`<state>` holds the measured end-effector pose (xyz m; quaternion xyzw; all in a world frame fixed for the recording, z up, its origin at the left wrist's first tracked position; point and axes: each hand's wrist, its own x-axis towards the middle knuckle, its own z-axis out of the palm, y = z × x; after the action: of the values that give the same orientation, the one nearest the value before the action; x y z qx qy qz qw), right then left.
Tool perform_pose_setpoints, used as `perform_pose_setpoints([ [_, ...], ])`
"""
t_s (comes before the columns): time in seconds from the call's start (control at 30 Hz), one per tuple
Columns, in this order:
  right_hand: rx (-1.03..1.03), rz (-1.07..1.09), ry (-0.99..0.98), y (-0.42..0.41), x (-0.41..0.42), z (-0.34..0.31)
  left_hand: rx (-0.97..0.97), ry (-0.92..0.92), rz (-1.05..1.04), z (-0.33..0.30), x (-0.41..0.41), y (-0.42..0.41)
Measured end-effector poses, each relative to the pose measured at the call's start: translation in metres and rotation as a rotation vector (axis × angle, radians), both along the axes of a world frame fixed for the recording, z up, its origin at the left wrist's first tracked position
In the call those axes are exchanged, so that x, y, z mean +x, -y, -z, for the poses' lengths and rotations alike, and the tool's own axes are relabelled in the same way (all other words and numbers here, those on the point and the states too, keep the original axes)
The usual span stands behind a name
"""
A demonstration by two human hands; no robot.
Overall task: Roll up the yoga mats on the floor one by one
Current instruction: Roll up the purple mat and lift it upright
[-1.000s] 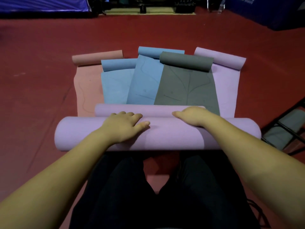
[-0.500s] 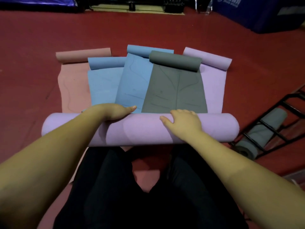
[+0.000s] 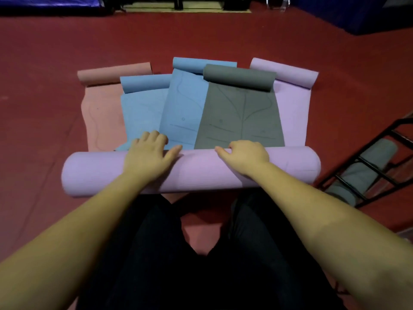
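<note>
A thick purple mat roll [image 3: 93,173] lies crosswise on the red floor in front of my knees. My left hand [image 3: 148,154] rests on its top left of centre, fingers bent over the far side, thumb stretched right. My right hand [image 3: 244,155] sits right of centre, fingers curled over the far edge. Beyond the roll lie overlapping mats, each flat near me and rolled at the far end: a pink mat [image 3: 100,113], two blue mats [image 3: 143,108] [image 3: 183,101], a grey mat [image 3: 241,113] and another purple mat [image 3: 292,108].
A black metal rack [image 3: 366,162] stands low at the right and holds a rolled grey mat [image 3: 357,175]. My dark-trousered legs fill the bottom of the view. Dark blue padding and equipment line the far edge of the red floor [image 3: 44,63].
The purple roll has taken up the flat purple strip that lay ahead of it. Both hands have shifted from its top to its far edge, fingers now bent over it.
</note>
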<state>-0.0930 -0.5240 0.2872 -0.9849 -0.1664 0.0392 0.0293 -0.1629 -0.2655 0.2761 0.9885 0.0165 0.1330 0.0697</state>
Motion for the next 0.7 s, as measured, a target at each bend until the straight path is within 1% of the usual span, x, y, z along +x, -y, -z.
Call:
perform_pose_setpoints([
  [0.1, 0.005, 0.024, -0.075, 0.002, 0.007, -0.003, 0.139, 0.025, 0.102, 0.019, -0.031, 0.007],
  [0.23, 0.001, 0.025, -0.122, 0.0, 0.011, -0.006, 0.302, -0.029, 0.168, 0.034, -0.051, 0.006],
  [0.47, 0.011, 0.025, -0.182, -0.005, 0.014, -0.014, 0.384, -0.153, 0.12, 0.02, -0.043, 0.011],
  [0.57, 0.005, 0.031, -0.194, -0.004, 0.014, -0.022, 0.417, -0.16, 0.137, 0.009, -0.037, 0.012],
  [0.7, 0.012, 0.023, -0.236, 0.001, 0.011, -0.039, 0.446, -0.119, 0.178, -0.01, -0.042, 0.008],
])
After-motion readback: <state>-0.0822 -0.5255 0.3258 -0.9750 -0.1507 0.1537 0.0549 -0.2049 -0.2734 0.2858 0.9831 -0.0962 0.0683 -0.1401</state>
